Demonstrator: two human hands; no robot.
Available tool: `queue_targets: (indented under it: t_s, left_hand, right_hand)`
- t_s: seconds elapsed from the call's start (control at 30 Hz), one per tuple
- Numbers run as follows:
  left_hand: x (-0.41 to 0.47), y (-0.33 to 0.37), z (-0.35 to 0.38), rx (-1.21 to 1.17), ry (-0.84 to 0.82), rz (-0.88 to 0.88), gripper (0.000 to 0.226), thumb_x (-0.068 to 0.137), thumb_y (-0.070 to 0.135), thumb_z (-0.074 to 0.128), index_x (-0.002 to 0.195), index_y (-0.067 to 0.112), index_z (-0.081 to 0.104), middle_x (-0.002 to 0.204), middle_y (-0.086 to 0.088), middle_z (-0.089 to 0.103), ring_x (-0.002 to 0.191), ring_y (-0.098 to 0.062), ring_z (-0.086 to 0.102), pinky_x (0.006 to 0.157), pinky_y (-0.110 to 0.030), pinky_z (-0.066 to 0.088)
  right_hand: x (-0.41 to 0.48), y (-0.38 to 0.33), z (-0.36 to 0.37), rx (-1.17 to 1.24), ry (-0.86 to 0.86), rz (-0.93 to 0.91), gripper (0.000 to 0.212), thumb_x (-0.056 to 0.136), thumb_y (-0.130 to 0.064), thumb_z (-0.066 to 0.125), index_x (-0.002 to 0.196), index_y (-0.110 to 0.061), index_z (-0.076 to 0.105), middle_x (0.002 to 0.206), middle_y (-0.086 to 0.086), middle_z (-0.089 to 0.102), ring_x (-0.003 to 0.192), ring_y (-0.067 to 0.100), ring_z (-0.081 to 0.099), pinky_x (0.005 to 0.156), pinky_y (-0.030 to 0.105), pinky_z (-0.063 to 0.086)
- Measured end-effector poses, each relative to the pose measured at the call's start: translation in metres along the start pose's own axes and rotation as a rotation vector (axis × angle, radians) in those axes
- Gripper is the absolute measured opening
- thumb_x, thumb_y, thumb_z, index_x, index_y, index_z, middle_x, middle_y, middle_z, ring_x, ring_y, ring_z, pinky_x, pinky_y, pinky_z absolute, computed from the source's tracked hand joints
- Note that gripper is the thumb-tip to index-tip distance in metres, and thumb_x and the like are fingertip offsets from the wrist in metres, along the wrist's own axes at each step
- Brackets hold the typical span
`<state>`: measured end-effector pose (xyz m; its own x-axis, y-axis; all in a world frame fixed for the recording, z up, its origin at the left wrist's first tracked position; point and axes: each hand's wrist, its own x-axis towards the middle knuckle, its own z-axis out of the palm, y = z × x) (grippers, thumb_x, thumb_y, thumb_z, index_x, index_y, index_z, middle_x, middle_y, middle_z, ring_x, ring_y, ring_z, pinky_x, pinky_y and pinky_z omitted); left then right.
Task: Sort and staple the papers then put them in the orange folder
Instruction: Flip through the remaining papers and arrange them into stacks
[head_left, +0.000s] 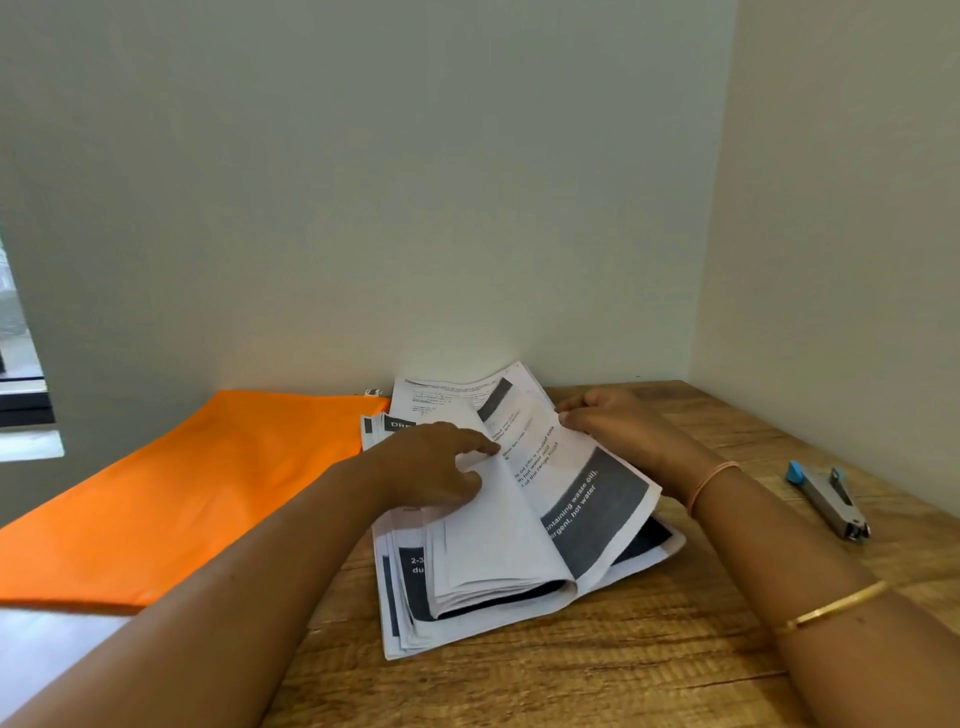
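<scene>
While we look down at the wooden table (623, 670), we see the papers (483, 618) in a loose pile at its middle, near the wall, with the sheets fanned out and not squared at the edges. Our left hand (431, 467) rests on the sheets that are turned over to the left; the forefinger lies straight across the fold and the edge of one sheet passes between it and the thumb, but we cannot tell if it pinches this sheet or only presses on it. Our right hand (608, 415) is at the far right edge of the raised page (571, 488), and its fingers are curled around this edge and grip it, so the page stands up in a curve above the pile. This page carries printed text and a dark band with white letters. The orange folder (208, 483) lies flat on the left side of the table, just beside the pile, and we cannot say whether they touch. The stapler (831, 501), grey with a blue end, lies on the right, well apart from the papers. On the right forearm we wear a thin orange band (711, 483) and a gold bangle (836, 603)
</scene>
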<state>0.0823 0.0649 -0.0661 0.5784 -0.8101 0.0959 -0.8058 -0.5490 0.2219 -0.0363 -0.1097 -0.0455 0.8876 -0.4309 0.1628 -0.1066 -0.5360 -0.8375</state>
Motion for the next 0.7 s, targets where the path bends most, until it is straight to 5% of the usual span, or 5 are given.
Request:
queue_targets:
  t_s: [0.17, 0.33, 0.47, 0.6, 0.7]
  left_hand:
    - [-0.001, -0.009, -0.002, -0.187, 0.033, -0.058, 0.054, 0.092, 0.030, 0.057, 0.141, 0.025, 0.034, 0.134, 0.001, 0.054, 0.117, -0.016, 0.053, 0.100, -0.029, 0.043]
    - [0.000, -0.010, -0.003, -0.659, 0.165, -0.193, 0.052, 0.099, 0.018, 0.042, 0.146, 0.018, 0.019, 0.108, -0.004, 0.060, 0.092, -0.020, 0.057, 0.075, -0.026, 0.047]
    - [0.002, -0.011, -0.005, -1.048, 0.249, -0.338, 0.054, 0.100, 0.037, 0.038, 0.148, 0.024, 0.015, 0.091, -0.009, 0.061, 0.085, -0.023, 0.062, 0.077, -0.030, 0.052]
    - [0.003, -0.010, -0.002, -0.819, 0.258, -0.336, 0.077, 0.085, 0.045, 0.063, 0.146, 0.025, 0.021, 0.113, -0.009, 0.061, 0.092, -0.022, 0.064, 0.076, -0.029, 0.054]
    - [0.003, -0.007, 0.002, -0.605, 0.265, -0.315, 0.078, 0.083, 0.027, 0.070, 0.145, 0.023, 0.024, 0.094, -0.007, 0.061, 0.102, -0.032, 0.061, 0.086, -0.037, 0.049]
  right_hand:
    - [-0.006, -0.005, 0.006, 0.348, -0.280, -0.033, 0.039, 0.095, -0.044, 0.040, 0.121, -0.020, 0.056, 0.110, 0.002, 0.069, 0.105, 0.017, 0.064, 0.096, 0.034, 0.046]
    - [-0.009, -0.004, 0.015, 0.240, -0.499, -0.055, 0.062, 0.079, -0.057, 0.039, 0.127, -0.020, 0.052, 0.119, -0.003, 0.067, 0.118, 0.007, 0.054, 0.114, 0.036, 0.023]
    - [-0.012, -0.007, 0.015, 0.161, -0.512, -0.092, 0.066, 0.076, -0.058, 0.041, 0.127, -0.018, 0.054, 0.124, -0.007, 0.063, 0.125, 0.006, 0.047, 0.117, 0.037, 0.017]
    - [-0.014, -0.008, 0.017, 0.047, -0.527, -0.148, 0.056, 0.083, -0.062, 0.043, 0.123, -0.025, 0.058, 0.129, -0.010, 0.059, 0.127, 0.005, 0.045, 0.116, 0.038, 0.020]
    - [-0.016, -0.010, 0.018, -0.008, -0.523, -0.172, 0.051, 0.083, -0.056, 0.042, 0.120, -0.027, 0.062, 0.129, -0.011, 0.057, 0.123, 0.004, 0.046, 0.110, 0.030, 0.026]
